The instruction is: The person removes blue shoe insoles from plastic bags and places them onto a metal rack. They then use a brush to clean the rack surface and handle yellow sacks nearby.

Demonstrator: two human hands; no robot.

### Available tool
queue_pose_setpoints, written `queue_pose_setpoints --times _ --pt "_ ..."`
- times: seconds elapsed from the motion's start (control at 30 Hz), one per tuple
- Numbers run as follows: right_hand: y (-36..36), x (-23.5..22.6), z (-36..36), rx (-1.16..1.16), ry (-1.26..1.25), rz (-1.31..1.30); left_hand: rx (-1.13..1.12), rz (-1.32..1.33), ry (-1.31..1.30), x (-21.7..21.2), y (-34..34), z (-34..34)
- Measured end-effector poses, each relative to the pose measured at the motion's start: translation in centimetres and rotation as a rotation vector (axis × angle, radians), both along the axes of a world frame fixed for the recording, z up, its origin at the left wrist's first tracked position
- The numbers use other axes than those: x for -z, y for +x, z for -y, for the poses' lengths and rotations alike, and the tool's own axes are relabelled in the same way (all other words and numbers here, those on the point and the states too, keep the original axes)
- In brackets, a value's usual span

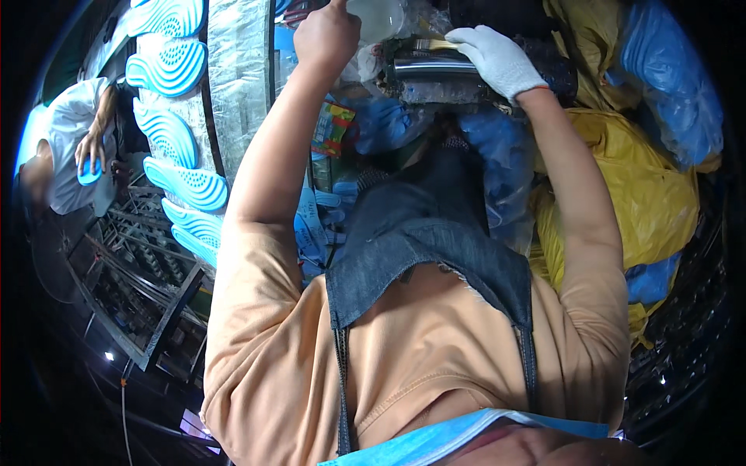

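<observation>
My bare left hand is at the top edge, its back toward me. One finger points up out of view and the others are curled; whatever they may hold is hidden. On my right hand is a white knit glove. Its fingers close over the pale handle of what looks like a flat brush. Just below the brush lies a shiny metal cylinder on a dark, grimy fixture. Light-blue insoles lie in a row on a long surface to the left of my left arm.
At the far left a person in a white top holds a small blue piece. Dark metal racks stand below the insoles. Yellow sacks and blue plastic bags crowd the right. Clear plastic sheeting covers the long surface.
</observation>
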State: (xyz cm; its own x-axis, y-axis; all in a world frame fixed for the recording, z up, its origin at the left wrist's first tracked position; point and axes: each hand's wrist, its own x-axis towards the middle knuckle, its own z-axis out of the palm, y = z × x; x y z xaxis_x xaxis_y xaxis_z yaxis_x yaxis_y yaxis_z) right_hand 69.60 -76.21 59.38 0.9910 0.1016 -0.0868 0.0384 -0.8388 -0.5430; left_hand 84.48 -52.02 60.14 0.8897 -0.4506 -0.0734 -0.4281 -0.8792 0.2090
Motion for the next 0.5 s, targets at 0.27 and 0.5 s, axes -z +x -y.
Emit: queue_pose_setpoints --times 0.27,0.5 --pt "-2.0 -3.3 3.9 0.073 -0.041 -0.202 -0.152 -0.047 -0.154 1.3 0.1 -3.7" --pt "-0.1 -3.4 3.6 -0.019 -0.059 -0.108 -0.268 -0.149 -0.183 2.0 -0.7 -5.6"
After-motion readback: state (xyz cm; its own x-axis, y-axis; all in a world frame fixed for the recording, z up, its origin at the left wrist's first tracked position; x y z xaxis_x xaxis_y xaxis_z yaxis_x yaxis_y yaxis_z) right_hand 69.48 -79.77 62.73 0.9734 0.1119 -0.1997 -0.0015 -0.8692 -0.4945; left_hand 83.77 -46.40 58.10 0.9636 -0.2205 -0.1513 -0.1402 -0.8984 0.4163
